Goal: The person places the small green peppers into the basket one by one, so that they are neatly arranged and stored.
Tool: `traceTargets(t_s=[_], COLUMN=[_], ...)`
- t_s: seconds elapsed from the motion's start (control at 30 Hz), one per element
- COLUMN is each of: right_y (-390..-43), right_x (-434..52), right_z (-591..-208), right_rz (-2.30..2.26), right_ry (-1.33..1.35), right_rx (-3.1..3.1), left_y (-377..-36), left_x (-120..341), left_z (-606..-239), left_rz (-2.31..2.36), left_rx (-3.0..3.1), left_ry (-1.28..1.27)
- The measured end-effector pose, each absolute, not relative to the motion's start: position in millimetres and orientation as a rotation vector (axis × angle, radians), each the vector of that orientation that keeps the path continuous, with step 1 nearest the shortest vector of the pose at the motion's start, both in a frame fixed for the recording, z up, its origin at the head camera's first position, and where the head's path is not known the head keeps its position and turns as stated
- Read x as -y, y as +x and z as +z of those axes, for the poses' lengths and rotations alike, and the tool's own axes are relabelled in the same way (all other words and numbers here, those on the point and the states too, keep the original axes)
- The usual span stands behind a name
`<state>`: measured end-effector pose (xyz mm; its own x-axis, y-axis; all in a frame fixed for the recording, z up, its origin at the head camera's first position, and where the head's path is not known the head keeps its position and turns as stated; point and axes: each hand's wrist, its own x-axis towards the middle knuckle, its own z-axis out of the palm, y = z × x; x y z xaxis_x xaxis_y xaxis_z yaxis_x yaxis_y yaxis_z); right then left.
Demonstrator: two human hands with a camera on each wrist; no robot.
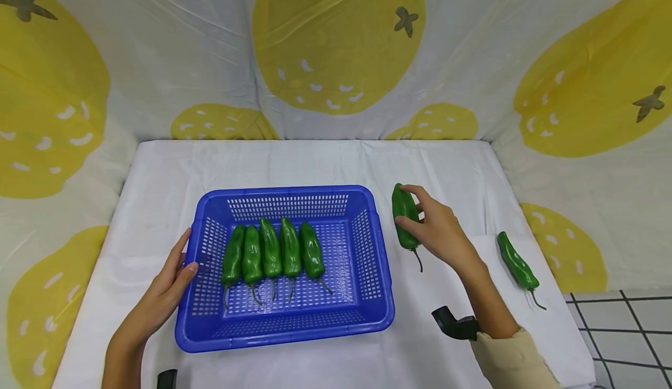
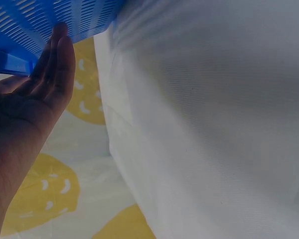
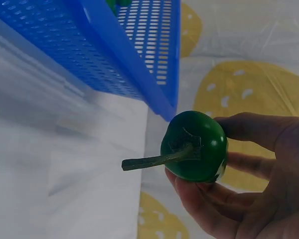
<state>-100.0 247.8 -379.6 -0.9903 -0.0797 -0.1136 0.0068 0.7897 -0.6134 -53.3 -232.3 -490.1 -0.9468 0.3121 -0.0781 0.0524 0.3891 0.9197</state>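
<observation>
A long green pepper [image 1: 404,217], its stem hanging down, is held between the thumb and fingers of my right hand [image 1: 438,225]. It is just right of a blue plastic basket [image 1: 383,295]; the right wrist view shows its stem end [image 3: 194,147] near the basket's rim [image 3: 164,107]. My left hand [image 1: 165,290] grips the basket's left side, thumb at the rim and fingers along the outer slotted wall [image 2: 25,25]. Inside the basket, several green peppers [image 1: 272,249] lie side by side in a row, stems toward me.
One more green pepper [image 1: 517,263] lies on the white tablecloth [image 1: 420,342] near the table's right edge. Cloth printed with yellow fruit [image 1: 341,39] hangs behind and at both sides. A dark wrist mount [image 1: 455,323] sticks out by my right forearm.
</observation>
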Motion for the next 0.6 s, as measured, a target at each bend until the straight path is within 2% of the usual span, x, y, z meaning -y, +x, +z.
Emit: traceTargets(t_s=[0.6], right_y=[-114], right_x=[-201], right_z=[-375], right_rz=[-1.041], right_ry=[-0.178], right_rx=[-2.761], left_y=[-54], left_x=[233], left_z=[-490], left_rz=[1.578], left_rx=[-2.418], left_ry=[0.328])
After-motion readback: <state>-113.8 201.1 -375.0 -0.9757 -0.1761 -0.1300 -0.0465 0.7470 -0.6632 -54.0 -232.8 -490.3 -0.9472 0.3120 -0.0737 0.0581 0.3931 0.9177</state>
